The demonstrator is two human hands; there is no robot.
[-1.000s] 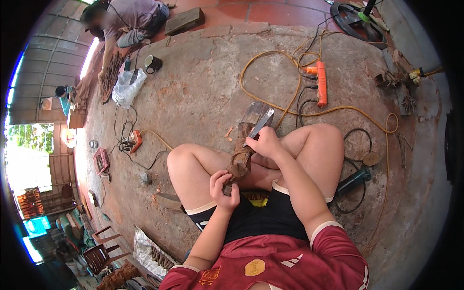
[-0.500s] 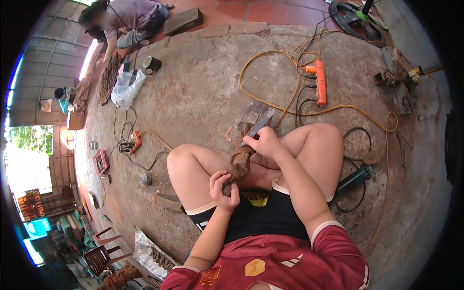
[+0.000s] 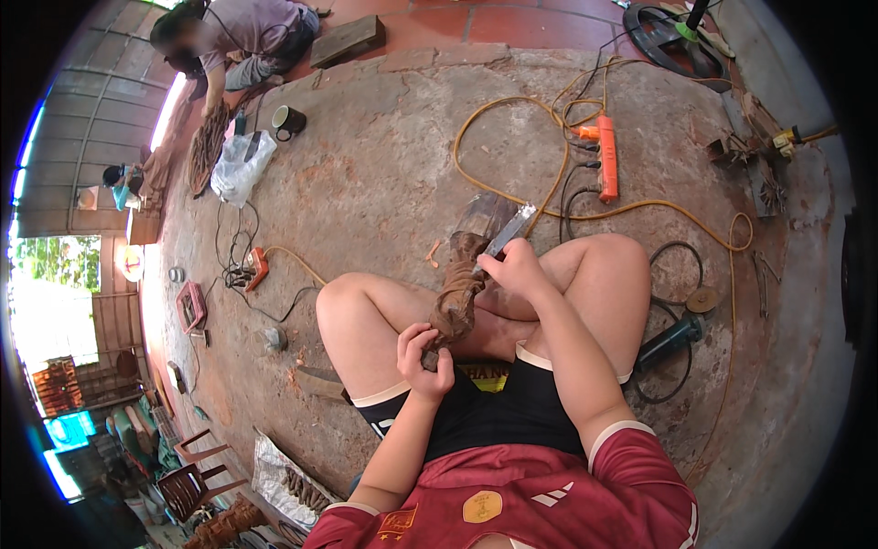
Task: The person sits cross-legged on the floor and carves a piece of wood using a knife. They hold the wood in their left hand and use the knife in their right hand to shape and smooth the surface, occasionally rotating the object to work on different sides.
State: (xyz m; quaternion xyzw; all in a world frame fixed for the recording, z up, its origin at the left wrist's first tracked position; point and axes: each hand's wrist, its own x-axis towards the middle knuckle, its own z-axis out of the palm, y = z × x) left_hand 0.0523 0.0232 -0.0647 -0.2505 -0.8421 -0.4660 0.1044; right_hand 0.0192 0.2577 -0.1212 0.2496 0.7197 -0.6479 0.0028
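A twisted brown wood carving [image 3: 456,297] stands tilted between my bare legs. My left hand [image 3: 424,360] grips its near end, fingers curled round it. In my right hand [image 3: 514,267] is a flat grey strip [image 3: 508,232], pinched between thumb and fingers along the carving's right side. The strip's far end shines with glare, and its exact kind is hard to make out. Just beyond the carving's far end lies a clear plastic piece [image 3: 485,216] on the rough floor.
Ahead right lies an orange power strip [image 3: 607,157] with a looping yellow cord [image 3: 462,137]. A teal power tool [image 3: 669,343] rests by my right knee. At the far left are a mug [image 3: 287,122], a white plastic bag [image 3: 242,169] and a crouching person [image 3: 251,41].
My right hand and the grey strip have shifted a little right, uncovering more of the carving's upper part. The left hand keeps its hold. The crouching person's arm has moved slightly.
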